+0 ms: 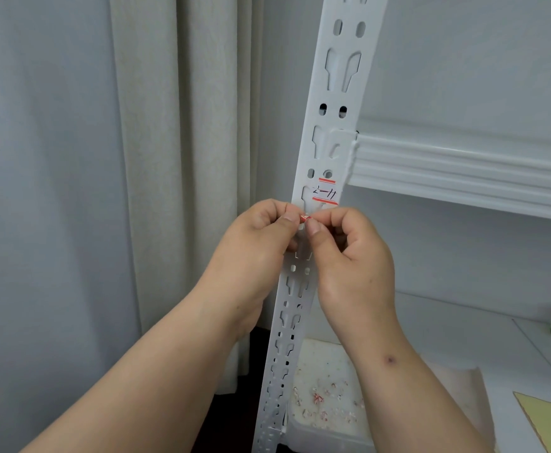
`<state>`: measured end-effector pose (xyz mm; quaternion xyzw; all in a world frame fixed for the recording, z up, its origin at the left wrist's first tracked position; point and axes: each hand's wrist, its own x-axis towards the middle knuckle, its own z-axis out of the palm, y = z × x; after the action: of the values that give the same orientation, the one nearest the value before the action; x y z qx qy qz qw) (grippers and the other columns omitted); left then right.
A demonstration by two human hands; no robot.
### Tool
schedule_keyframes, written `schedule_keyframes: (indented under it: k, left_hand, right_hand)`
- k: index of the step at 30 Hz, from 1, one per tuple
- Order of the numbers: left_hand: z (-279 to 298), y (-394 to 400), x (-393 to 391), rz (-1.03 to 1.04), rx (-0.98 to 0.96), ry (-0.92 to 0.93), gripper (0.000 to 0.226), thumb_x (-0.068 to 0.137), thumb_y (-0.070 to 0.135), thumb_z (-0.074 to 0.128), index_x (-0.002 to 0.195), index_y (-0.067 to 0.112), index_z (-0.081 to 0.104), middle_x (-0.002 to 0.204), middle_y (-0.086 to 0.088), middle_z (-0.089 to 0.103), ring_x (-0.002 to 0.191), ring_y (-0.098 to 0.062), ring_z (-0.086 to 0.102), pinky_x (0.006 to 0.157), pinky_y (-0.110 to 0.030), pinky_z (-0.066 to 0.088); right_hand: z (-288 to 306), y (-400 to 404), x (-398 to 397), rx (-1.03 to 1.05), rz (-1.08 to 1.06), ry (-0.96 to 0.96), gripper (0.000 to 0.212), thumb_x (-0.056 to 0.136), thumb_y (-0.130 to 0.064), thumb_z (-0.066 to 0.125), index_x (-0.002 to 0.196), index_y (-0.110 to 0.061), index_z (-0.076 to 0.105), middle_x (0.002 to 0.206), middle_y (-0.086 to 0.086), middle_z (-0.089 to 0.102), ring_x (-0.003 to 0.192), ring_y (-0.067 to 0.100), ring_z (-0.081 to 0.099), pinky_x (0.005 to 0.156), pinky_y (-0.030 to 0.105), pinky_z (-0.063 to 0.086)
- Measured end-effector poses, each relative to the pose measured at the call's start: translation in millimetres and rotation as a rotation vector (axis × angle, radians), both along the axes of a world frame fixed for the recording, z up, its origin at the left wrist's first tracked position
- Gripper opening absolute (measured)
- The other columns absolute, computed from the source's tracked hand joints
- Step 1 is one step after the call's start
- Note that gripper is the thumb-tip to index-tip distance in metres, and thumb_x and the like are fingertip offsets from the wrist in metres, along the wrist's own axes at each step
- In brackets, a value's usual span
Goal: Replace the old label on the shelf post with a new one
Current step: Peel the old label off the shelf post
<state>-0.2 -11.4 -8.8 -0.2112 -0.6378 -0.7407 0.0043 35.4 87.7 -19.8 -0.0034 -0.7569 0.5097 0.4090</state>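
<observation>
Red-and-white paper, a small rolled scrap, is pinched between the thumb and forefinger tips of both my hands, directly in front of the shelf post and just below the label stuck on it. That label is white with two red bars and handwritten characters between them; it sits flat on the post face, just under the joint where the shelf beam meets the post.

Status, as a judgement: one label is mounted on the post and a scrap is off the post in my fingers, so the removal step appears done or nearly done. I cannot tell whether the mounted label is the old one or the new one. Many similar red-and-white bits lie in the white tray on the lower level, which suggests discarded peelings. Remaining work is likely to drop the scrap there and confirm the mounted label adheres.

Hand pose: my left hand comes in from the lower left, knuckles outward, other fingers curled. My right hand comes in from the lower right, likewise curled. Both forearms rise steeply and converge at the post. Each grip is narrow, closed on the scrap, thumbnails facing me

Curtain hangs behind the post on the left
</observation>
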Motion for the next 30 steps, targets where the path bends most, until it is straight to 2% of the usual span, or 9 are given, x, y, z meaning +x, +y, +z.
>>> schedule_keyframes:
  k: [4,9,13,16,18,23,27,29,30]
  left_hand:
    - [0,-1,1,-0.014,-0.021,0.002,0.018,0.095,0.016,0.061,0.077,0.019,0.063,0.059,0.016,0.058,0.061,0.0,0.053,0.066,-0.01,0.046]
    - [0,0,-1,-0.024,-0.052,-0.04,0.021,0.096,0.014,0.06,0.075,0.018,0.065,0.067,0.005,0.058,0.063,-0.007,0.049,0.077,-0.027,0.045]
    - [5,-3,-2,-0.107,-0.053,-0.054,0.012,0.084,0.025,0.062,0.077,0.016,0.066,0.083,-0.01,0.062,0.063,-0.008,0.048,0.079,-0.029,0.041]
    - [7,-4,-6,-0.114,-0.03,-0.085,0.017,0.088,0.014,0.066,0.071,0.015,0.066,0.076,-0.008,0.057,0.06,-0.009,0.047,0.074,-0.025,0.041]
    - [8,-3,-7,-0.069,-0.013,-0.073,0.022,0.089,0.007,0.066,0.069,0.015,0.068,0.071,-0.007,0.06,0.06,-0.009,0.05,0.072,-0.024,0.043]
    - [10,-1,1,0.128,-0.07,0.061,0.013,0.085,0.012,0.073,0.079,0.022,0.076,0.079,0.005,0.077,0.075,-0.007,0.07,0.072,-0.015,0.054]
    - [11,4,2,0.316,-0.174,0.274,0.018,0.087,0.016,0.073,0.09,0.034,0.072,0.086,0.008,0.07,0.073,0.0,0.061,0.071,-0.007,0.048]
    - [9,9,-4,0.411,-0.237,0.452,0.019,0.085,0.018,0.073,0.094,0.035,0.071,0.085,0.012,0.063,0.074,0.001,0.056,0.077,-0.011,0.047]
    - [8,11,-8,0.457,-0.248,0.536,0.017,0.084,0.019,0.073,0.096,0.032,0.072,0.085,0.014,0.061,0.078,0.0,0.055,0.083,-0.021,0.05]
  right_hand:
    - [3,1,3,-0.019,-0.019,-0.02,0.018,0.087,-0.017,0.065,0.076,-0.031,0.064,0.088,-0.005,0.069,0.085,0.008,0.064,0.074,0.018,0.048]
    - [4,2,7,-0.035,-0.022,-0.012,0.022,0.084,-0.014,0.069,0.078,-0.035,0.067,0.087,-0.006,0.071,0.084,0.004,0.065,0.073,0.011,0.047]
    - [4,3,9,-0.065,0.007,0.006,0.021,0.085,-0.016,0.07,0.098,-0.032,0.07,0.091,-0.008,0.07,0.082,-0.001,0.063,0.074,0.007,0.045]
    - [5,5,11,-0.026,0.011,0.015,0.022,0.085,-0.016,0.069,0.085,-0.038,0.069,0.088,-0.008,0.071,0.086,0.003,0.065,0.075,0.013,0.048]
    - [6,5,11,-0.036,0.002,0.01,0.018,0.085,-0.016,0.068,0.08,-0.033,0.07,0.084,-0.007,0.071,0.082,0.007,0.066,0.072,0.016,0.049]
    - [4,7,8,-0.077,-0.018,0.002,0.01,0.086,-0.019,0.067,0.08,-0.026,0.069,0.079,-0.006,0.07,0.073,0.008,0.064,0.066,0.018,0.049]
    - [-1,11,4,-0.063,-0.068,0.021,0.012,0.087,-0.019,0.065,0.077,-0.025,0.067,0.073,-0.007,0.066,0.065,0.007,0.057,0.062,0.019,0.043]
    - [-4,12,1,-0.04,-0.108,0.037,0.014,0.087,-0.022,0.064,0.074,-0.029,0.064,0.074,-0.007,0.064,0.066,0.007,0.056,0.062,0.018,0.042]
    - [-5,11,-1,-0.024,-0.126,0.045,0.013,0.086,-0.025,0.063,0.074,-0.031,0.062,0.076,-0.007,0.064,0.067,0.006,0.056,0.063,0.017,0.042]
